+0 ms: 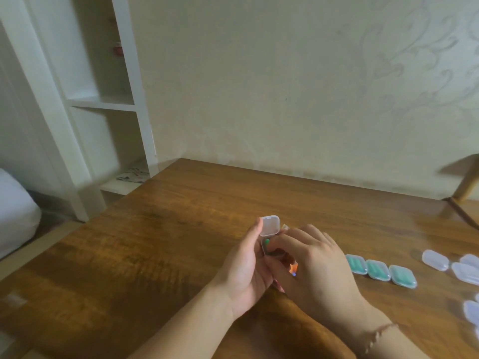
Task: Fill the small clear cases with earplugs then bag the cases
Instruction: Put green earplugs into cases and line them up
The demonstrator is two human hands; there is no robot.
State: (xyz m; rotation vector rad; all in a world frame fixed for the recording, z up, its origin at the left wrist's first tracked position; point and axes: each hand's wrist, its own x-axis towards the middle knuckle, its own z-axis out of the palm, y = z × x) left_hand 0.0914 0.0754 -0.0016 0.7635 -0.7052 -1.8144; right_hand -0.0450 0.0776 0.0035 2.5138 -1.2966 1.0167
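My left hand (245, 268) holds a small clear case (269, 225) with its lid flipped up, above the middle of the wooden table (160, 244). A green earplug (266, 242) shows inside the case. My right hand (316, 265) is at the case's open side, with its fingertips curled onto the earplug and the case body. Three shut cases with green earplugs (379, 270) lie in a row just right of my hands. Several empty clear cases (435, 259) lie further right, near the frame's edge.
The table stands against a cream patterned wall. A white shelf unit (103, 102) stands at the left, beyond the table's corner. A wooden stand (466, 182) leans at the far right. A white cushion (15, 213) lies low on the left.
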